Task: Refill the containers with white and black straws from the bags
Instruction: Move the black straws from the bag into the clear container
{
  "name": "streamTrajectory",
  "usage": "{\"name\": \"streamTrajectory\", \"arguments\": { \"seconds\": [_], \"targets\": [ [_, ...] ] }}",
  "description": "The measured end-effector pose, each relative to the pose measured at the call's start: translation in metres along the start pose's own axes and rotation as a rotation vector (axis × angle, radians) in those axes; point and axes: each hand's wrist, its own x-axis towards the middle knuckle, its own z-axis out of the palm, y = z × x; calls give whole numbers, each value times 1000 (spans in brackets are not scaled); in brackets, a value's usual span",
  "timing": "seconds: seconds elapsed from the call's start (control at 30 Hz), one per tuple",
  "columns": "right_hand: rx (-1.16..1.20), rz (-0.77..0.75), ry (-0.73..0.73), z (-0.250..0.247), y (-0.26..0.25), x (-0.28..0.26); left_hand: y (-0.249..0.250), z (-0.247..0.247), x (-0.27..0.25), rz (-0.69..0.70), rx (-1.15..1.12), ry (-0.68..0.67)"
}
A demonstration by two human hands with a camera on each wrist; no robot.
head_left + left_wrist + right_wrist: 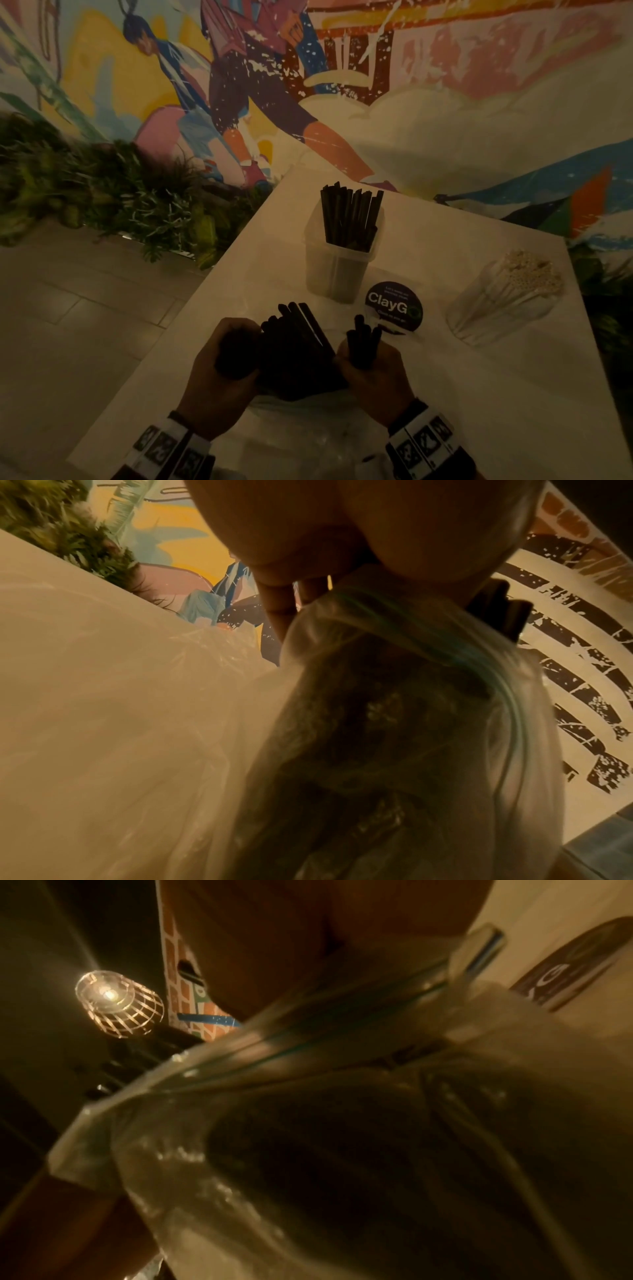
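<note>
On a white table before a painted wall, dim light:
Setting: the white table (479, 359) stands against a bright mural (239, 85), with a bank of green plants (102, 192) along the wall's foot on the left.
Left hand: the left hand (219, 373) is at the table's near edge, fingers curled round the dark end of a clear plastic bag (394, 723); the left wrist view shows fingertips (277, 607) pressed into the plastic near its blue-green seal strip.
Bag: the bag lies between both hands, packed with black straws (301, 346) whose ends fan out of its mouth toward the far side of the table.
Right hand: the right hand (373, 373) is closed round a small bunch of black straws (363, 339), held upright just beside the bag's mouth; the right wrist view is blurred, and finger detail cannot be told there.
Black-straw container: a translucent container (339, 263) stands upright beyond the hands, near mid-table, with black straws standing in it and rising above its rim.
White straws: a bundle of white straws (513, 287) lies in clear plastic on the right side of the table, well apart from the hands.
Sticker: a round dark label reading "ClayGo" (394, 306) lies on the table between the container and the right hand.
Lamp: a caged bulb (116, 1004) glows in the right wrist view.
</note>
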Motion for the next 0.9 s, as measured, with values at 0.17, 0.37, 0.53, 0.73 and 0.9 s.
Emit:
{"name": "streamTrajectory", "arguments": {
  "seconds": [0.17, 0.37, 0.53, 0.73, 0.9],
  "targets": [
    [14, -28, 8, 0, -4, -2, 3, 0, 0, 8, 34, 2],
    [104, -146, 93, -9, -46, 8, 2, -2, -1, -22, 62, 8],
    [229, -150, 108, -19, -72, 18, 0, -2, -1, -19, 39, -2],
    [425, -186, 84, -44, -111, 33, 1, -2, -3, -9, 30, 1],
    [365, -118, 92, -49, -110, 43, 2, -2, -2, 3, 51, 2]
  ]
}}
